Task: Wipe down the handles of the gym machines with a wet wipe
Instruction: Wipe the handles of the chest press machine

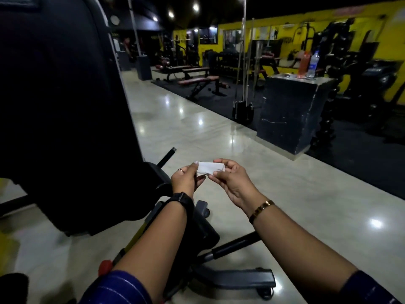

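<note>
Your left hand (185,179) and right hand (230,179) reach forward, each pinching one end of the folded wet wipe (210,168) between them, above the machine (65,106) at left, whose handles are lost in shadow.

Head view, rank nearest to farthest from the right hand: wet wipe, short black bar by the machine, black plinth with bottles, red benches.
1. wet wipe: pinched by the right hand itself, with the left hand on its other end.
2. black bar: low, just past the left hand.
3. black plinth: ahead on the right.
4. red benches: far back, centre.
</note>
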